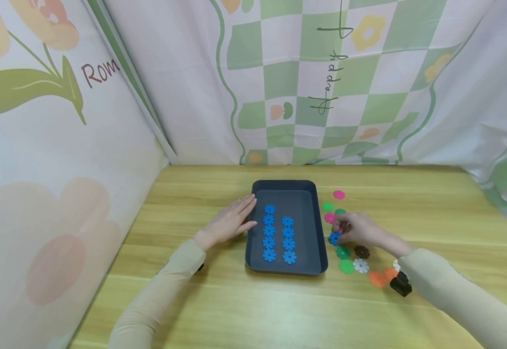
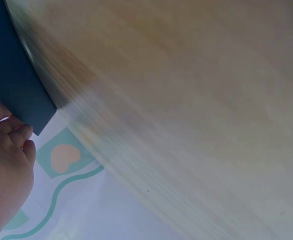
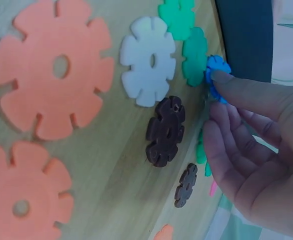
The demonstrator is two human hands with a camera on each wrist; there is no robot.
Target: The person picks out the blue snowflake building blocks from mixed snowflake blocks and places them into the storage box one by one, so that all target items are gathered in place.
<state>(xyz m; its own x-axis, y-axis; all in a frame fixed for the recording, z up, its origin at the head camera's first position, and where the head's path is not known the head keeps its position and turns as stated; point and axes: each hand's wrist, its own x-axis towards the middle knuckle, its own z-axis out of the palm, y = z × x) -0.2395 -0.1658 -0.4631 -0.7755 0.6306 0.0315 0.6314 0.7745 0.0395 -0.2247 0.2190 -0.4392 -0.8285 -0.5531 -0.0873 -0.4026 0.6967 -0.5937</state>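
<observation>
In the head view a dark grey tray (image 1: 299, 203) holds two columns of blue notched plastic discs (image 1: 269, 230); the left column reaches farther back. My left hand (image 1: 229, 220) lies against the tray's left wall, its fingers fairly straight along the rim. Just outside the right wall, my right hand (image 1: 360, 229) pinches a blue disc (image 3: 217, 75) between thumb and fingers. The right wrist view shows the thumb on that disc. Close by it lie green discs (image 1: 342, 252) and a pink disc (image 1: 329, 217).
Right of the tray, the wooden table (image 1: 218, 300) carries more loose discs: a white disc (image 1: 360, 265), a dark brown disc (image 1: 362, 251), orange discs (image 1: 377, 278) and a farther pink disc (image 1: 339, 194). A patterned curtain (image 1: 279, 87) hangs behind the table.
</observation>
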